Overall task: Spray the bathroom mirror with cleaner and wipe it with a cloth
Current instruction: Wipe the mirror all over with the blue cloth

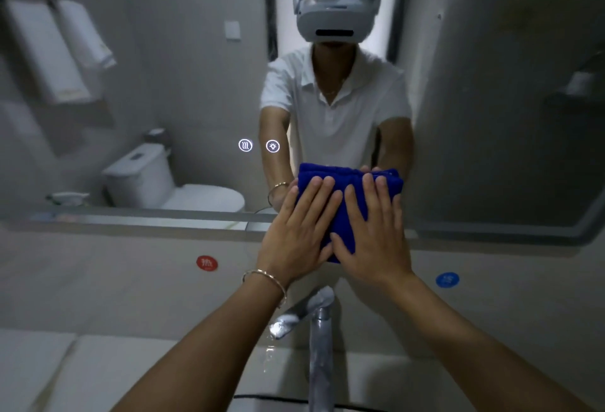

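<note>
Cloth point(342, 211), blue, thick, folded, pressed on smooth mirror point(196, 84) near its lower edge by left hand point(301, 231) and right hand point(376, 241), fingers straight, wide glass above.

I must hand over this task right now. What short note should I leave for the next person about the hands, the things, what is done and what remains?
Left hand: flat, fingers straight, presses the blue cloth against the mirror.
Right hand: the same, beside the left hand.
Cloth: folded, at the mirror's lower edge, above the faucet.
Done: the cloth is on the glass. The picture does not show whether cleaner was sprayed, and neither hand holds a bottle.
Left: wipe the rest of the mirror, most likely upward and to both sides.
</note>
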The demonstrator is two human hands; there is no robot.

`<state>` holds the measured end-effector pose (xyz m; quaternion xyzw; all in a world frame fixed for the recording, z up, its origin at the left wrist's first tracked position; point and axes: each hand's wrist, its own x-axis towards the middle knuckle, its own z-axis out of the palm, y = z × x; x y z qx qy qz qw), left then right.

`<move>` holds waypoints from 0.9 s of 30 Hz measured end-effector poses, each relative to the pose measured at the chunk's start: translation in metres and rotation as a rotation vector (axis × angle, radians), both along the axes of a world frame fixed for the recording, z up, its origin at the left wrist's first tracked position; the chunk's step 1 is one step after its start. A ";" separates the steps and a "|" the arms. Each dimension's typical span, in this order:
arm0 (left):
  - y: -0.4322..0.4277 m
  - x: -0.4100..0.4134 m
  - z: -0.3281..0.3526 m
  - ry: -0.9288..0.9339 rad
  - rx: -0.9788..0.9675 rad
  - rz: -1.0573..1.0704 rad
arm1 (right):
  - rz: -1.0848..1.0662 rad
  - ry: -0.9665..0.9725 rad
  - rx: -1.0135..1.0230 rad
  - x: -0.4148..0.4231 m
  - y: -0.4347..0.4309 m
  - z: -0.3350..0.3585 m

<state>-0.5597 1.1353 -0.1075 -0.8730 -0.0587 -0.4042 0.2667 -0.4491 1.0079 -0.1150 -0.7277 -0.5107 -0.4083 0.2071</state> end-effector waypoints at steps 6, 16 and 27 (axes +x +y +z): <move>0.058 -0.053 -0.020 0.097 0.227 0.096 | -0.059 -0.077 -0.129 -0.033 0.036 -0.029; 0.162 -0.172 -0.022 0.050 0.111 0.344 | -0.019 -0.091 -0.106 -0.157 0.175 -0.022; 0.103 -0.119 -0.044 -0.115 -0.325 0.265 | 0.163 -0.299 -0.080 -0.106 0.142 -0.019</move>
